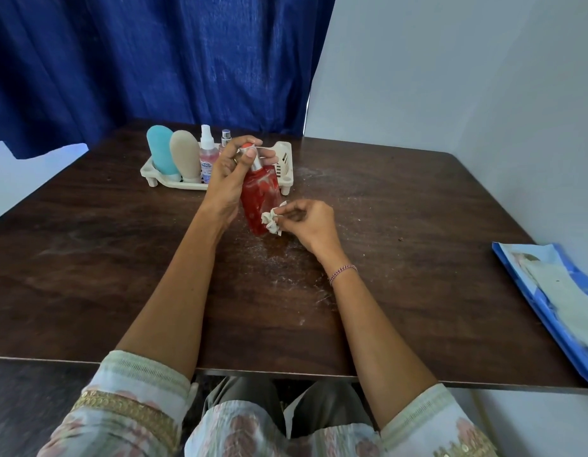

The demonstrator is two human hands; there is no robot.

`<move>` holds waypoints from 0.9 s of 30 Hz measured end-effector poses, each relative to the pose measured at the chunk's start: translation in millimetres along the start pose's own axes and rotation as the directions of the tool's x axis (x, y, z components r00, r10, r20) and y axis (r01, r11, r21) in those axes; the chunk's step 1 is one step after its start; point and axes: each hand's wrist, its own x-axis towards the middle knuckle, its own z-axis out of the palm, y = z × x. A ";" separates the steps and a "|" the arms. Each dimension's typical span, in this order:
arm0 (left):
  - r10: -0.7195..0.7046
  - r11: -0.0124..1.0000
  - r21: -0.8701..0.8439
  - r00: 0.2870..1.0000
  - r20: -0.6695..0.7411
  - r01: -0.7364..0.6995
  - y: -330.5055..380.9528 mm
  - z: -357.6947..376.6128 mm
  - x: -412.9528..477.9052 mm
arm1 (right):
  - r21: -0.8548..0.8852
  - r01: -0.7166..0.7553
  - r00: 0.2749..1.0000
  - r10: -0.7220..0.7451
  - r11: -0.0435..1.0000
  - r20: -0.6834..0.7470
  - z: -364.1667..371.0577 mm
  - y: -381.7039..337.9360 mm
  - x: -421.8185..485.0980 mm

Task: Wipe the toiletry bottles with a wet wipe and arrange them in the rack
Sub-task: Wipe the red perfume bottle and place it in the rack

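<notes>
My left hand (234,174) grips the pump top of a red pump bottle (258,201), holding it tilted just in front of the rack. My right hand (307,222) pinches a crumpled white wet wipe (272,221) against the bottle's lower right side. Behind them the cream plastic rack (284,159) holds a teal squeeze bottle (160,151), a beige squeeze bottle (185,155), a clear spray bottle with pink liquid (208,156) and a small spray bottle (225,136), partly hidden by my left hand.
A blue wet-wipe pack (556,298) lies at the right edge of the dark wooden table (88,275). A blue curtain (154,61) hangs behind the table and a white wall (467,77) stands at the right.
</notes>
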 end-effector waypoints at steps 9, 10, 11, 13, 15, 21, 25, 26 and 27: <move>0.005 0.999 0.052 1.000 -0.028 -0.004 -0.4 0.2 0.6 | -0.004 -0.024 0.999 0.024 1.000 0.043 -0.4 -6.8 -1.0; 0.005 0.999 0.054 0.999 -0.031 -0.003 -0.7 1.1 0.6 | -0.019 -0.043 0.998 0.044 0.999 0.046 -0.9 -5.7 -0.8; 0.008 0.998 0.060 0.999 -0.038 -0.006 -0.9 0.5 1.0 | -0.042 -0.044 0.998 0.045 0.998 0.035 -0.9 -5.6 -0.3; 0.015 0.997 0.075 0.999 -0.047 -0.012 -0.1 -3.3 1.0 | -0.051 -0.011 1.000 0.012 0.999 0.026 0.7 -8.7 -0.2; 0.013 0.997 0.076 0.999 -0.051 -0.009 -1.4 -6.3 0.3 | -0.004 -0.004 0.996 0.004 1.000 0.090 2.1 -12.2 -2.1; 0.022 0.996 0.082 0.999 -0.040 -0.019 -3.9 -4.3 1.2 | -0.076 0.004 0.997 0.001 0.997 0.072 2.9 -11.8 -3.1; 0.021 0.995 0.101 0.999 -0.034 -0.017 -3.3 -3.6 1.6 | -0.074 0.068 0.981 -0.053 0.995 0.184 5.3 -14.0 -4.9; 0.020 0.994 0.112 0.999 -0.033 -0.016 -3.8 -2.1 1.5 | -0.094 0.073 0.980 -0.053 0.993 0.194 5.8 -13.8 -5.3; 0.018 0.993 0.117 0.999 -0.035 -0.014 -3.9 -1.0 1.2 | -0.115 0.076 0.982 -0.055 0.990 0.180 6.4 -13.2 -5.1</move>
